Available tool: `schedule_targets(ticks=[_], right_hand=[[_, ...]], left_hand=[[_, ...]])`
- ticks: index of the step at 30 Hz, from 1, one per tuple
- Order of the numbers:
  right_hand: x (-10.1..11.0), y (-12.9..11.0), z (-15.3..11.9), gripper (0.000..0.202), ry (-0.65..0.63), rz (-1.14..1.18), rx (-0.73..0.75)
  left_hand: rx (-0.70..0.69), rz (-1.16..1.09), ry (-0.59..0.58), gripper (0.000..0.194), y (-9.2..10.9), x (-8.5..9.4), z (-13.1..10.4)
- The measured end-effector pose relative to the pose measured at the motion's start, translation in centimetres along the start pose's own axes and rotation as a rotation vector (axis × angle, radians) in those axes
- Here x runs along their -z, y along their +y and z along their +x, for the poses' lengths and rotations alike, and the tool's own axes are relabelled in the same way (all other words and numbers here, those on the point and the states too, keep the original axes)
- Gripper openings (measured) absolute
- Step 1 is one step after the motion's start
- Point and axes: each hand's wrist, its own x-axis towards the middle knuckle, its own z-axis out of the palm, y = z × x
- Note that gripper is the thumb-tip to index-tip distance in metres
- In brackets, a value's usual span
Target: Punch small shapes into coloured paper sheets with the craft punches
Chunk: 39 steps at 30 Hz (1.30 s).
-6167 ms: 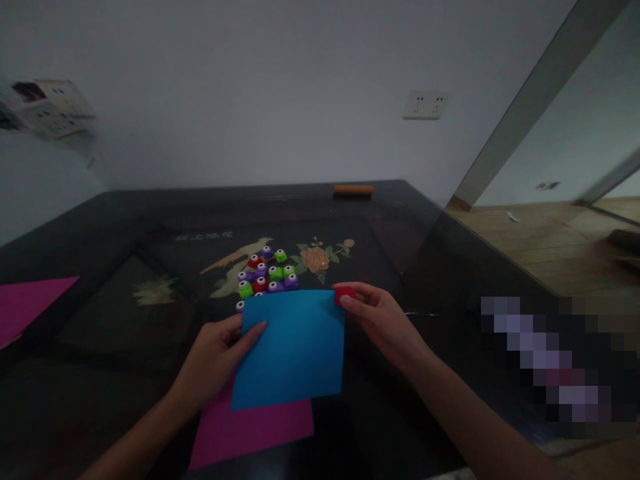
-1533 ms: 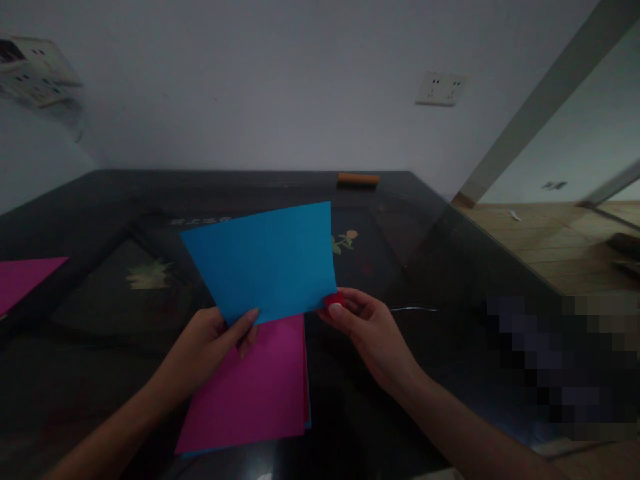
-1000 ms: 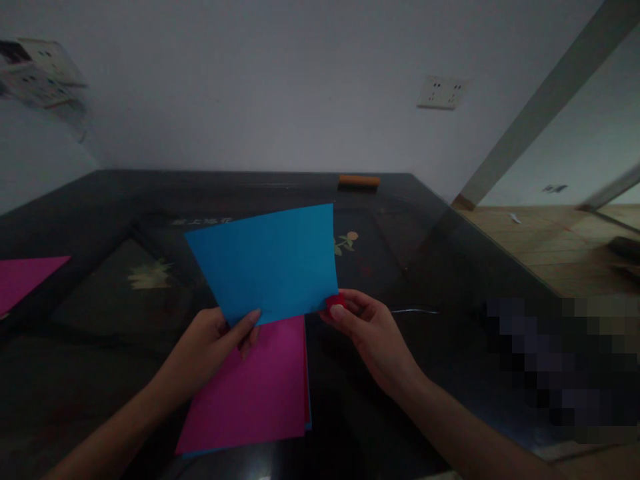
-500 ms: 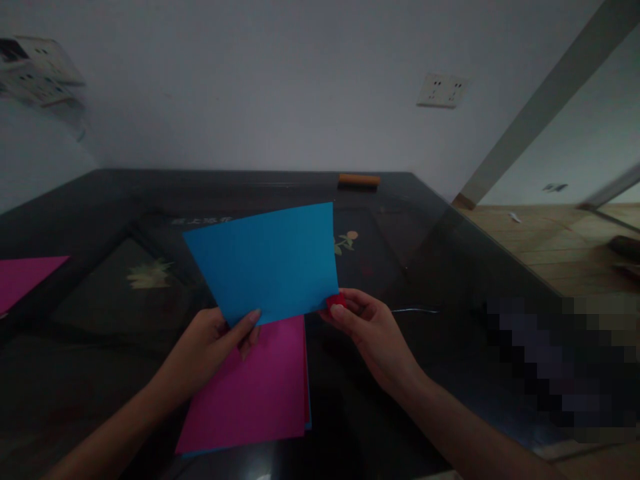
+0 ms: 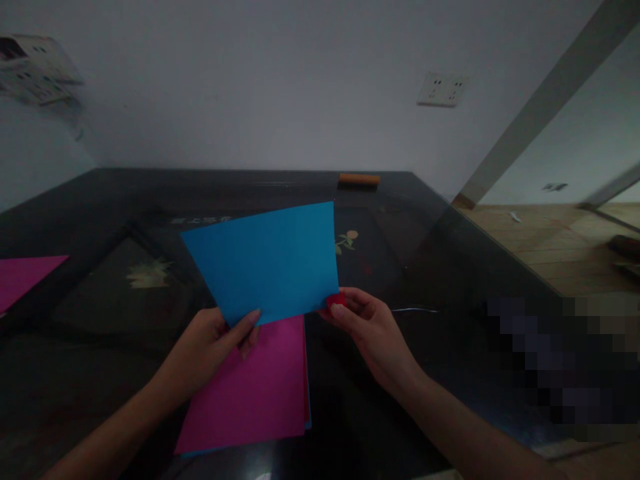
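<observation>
A blue sheet of paper [image 5: 275, 260] is held tilted above the table. My left hand [image 5: 215, 337] is closed on its lower left edge, thumb on top and the other fingers underneath. At the lower right corner my right hand [image 5: 375, 327] pinches a small red object [image 5: 335, 302] against the sheet; its exact kind is too small and covered to tell. Below the blue sheet lies a stack of coloured paper [image 5: 265, 393], pink on top, with red and blue edges showing at the right side.
The dark glossy table [image 5: 380, 400] has flower pictures on it. Another pink sheet [image 5: 27, 277] lies at the far left. An orange-brown cylinder [image 5: 359, 179] rests near the wall. A thin shiny strip [image 5: 415, 309] is right of my right hand. Wall sockets [image 5: 443, 90] sit above.
</observation>
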Motion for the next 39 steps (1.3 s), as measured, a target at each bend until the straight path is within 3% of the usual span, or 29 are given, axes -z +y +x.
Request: schedule_targets(ticks=[29, 39], right_hand=[[0.6, -0.5, 1.1, 0.023, -0.032, -0.04, 0.024], [0.6, -0.4, 1.3, 0.026, -0.009, -0.045, 0.027]], left_hand=[[-0.108, 0.04, 0.011, 0.038, -0.2, -0.4, -0.6], [-0.054, 0.009, 0.023, 0.041, 0.6, -0.7, -0.3]])
